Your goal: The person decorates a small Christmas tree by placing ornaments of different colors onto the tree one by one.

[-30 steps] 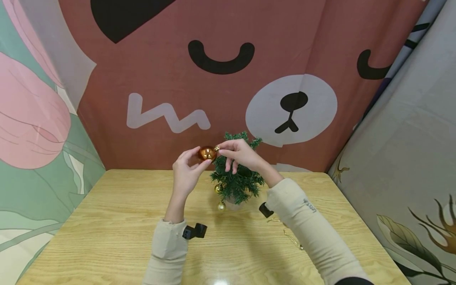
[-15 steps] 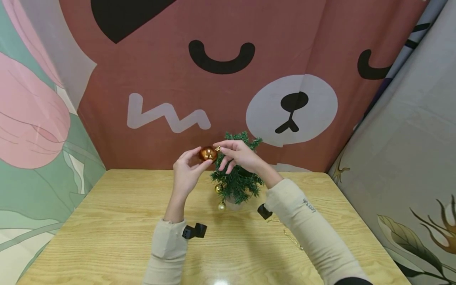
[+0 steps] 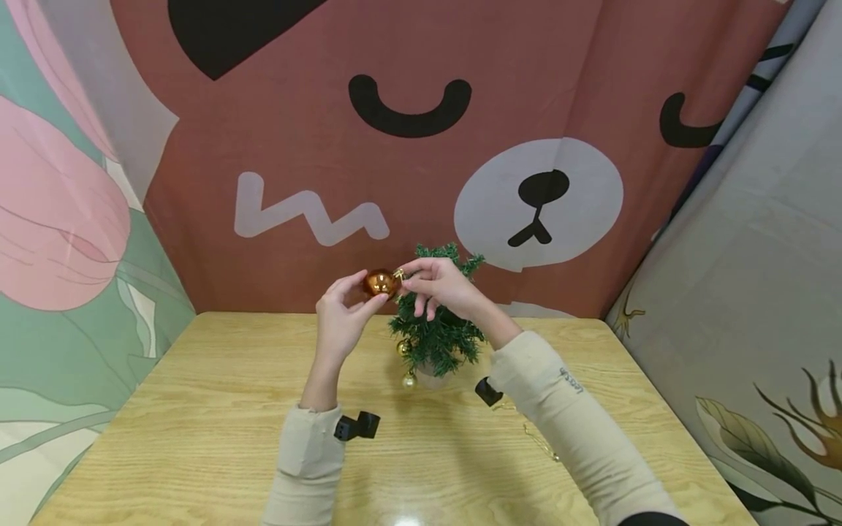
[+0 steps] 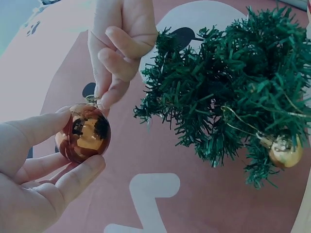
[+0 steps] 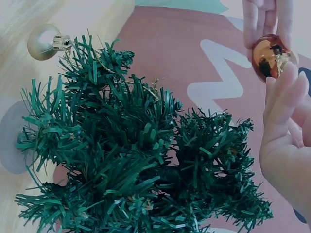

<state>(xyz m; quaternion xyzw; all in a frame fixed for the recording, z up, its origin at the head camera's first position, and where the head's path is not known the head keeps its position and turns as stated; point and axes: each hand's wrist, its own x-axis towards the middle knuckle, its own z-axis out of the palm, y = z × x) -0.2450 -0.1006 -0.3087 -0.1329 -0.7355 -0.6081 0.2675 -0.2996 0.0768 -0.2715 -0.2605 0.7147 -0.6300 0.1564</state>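
Note:
A shiny copper-coloured Christmas bauble is held in the air just left of the small artificial Christmas tree. Fingers and thumb of my left hand grip the ball from its left side, as the left wrist view shows on the bauble. At its gold cap, my right hand pinches with thumb and forefinger; the other fingers are loosely bent. The right hand is in front of the tree's upper part. Whether a thread runs from the cap is too small to tell.
Two small gold baubles hang low on the tree's left side, above the wooden table. Gold cords lie on the table beside the right sleeve. A patterned cloth stands behind the table.
The bauble and left hand have shifted very slightly left. The right hand's fingers have moved a little at the cap, and its lower fingers curled in, then back down.

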